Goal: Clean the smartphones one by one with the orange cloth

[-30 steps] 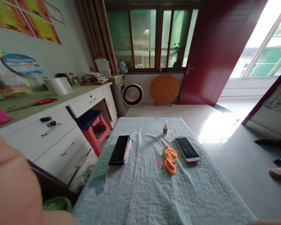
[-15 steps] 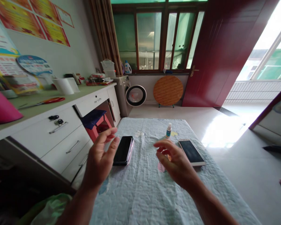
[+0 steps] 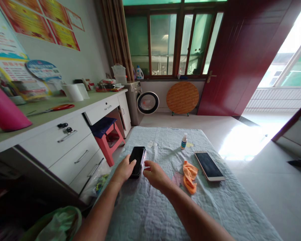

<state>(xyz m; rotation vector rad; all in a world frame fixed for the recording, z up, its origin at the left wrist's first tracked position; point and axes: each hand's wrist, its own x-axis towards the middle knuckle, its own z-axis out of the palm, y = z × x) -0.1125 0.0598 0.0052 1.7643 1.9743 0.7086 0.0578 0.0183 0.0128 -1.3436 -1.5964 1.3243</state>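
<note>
Head view: note left hand pinching the left edge of the black-topped smartphone stack on the quilted cover, and right hand loosely curled, thumb parted from fingers, near the opposite edge (cannot tell if touching). Support both sides evenly to prevent slipping.

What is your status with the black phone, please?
Left hand at black phone, overlapping its left side. Right hand just right of it, contact unclear. Orange cloth and bottle aside, farther right.

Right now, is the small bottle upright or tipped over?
Upright: the bottle stands on the bed cover, with its white cap at the top.
</note>
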